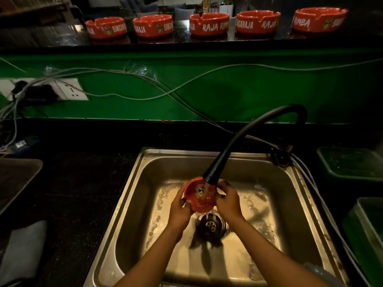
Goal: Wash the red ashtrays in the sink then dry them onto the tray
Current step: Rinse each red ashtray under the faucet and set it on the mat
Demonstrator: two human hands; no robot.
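Slippage is the likeliest trouble: the red ashtray (199, 194) is wet and smooth under running water, held tilted over the sink (132, 195), and if either grip eases while it is turned it could, I judge, drop onto the steel basin and chip, or land on the drain (211, 224) just below the hands. Splashing is a second risk, since the stream from the black faucet (215, 172) strikes the tilted bowl directly above the hands and could spray toward the cables (145, 79) and wall socket (70, 89) well beyond and to the left of the hands. The left hand (179, 206) curls around the ashtray's near left rim, fingers wrapped under it, holding it firmly rather than spread wide. The right hand (227, 200) grips the opposite rim, fingers bent narrowly against the edge, thumb near the faucet head; whether its fingertips rub inside the bowl cannot be told. Between the two hands the ashtray sits with its opening facing up and toward the camera, water pooling inside over a printed emblem. Five more red ashtrays (209, 24) stand in a row on the shelf far beyond the hands, apparently not yet washed. A dark tray (14, 177) lies on the tabletop (83, 183) well to the left of the left hand, and a pale cloth (22, 249) lies nearer, also to the left. Green bins (352, 166) sit off to the right of the right hand.
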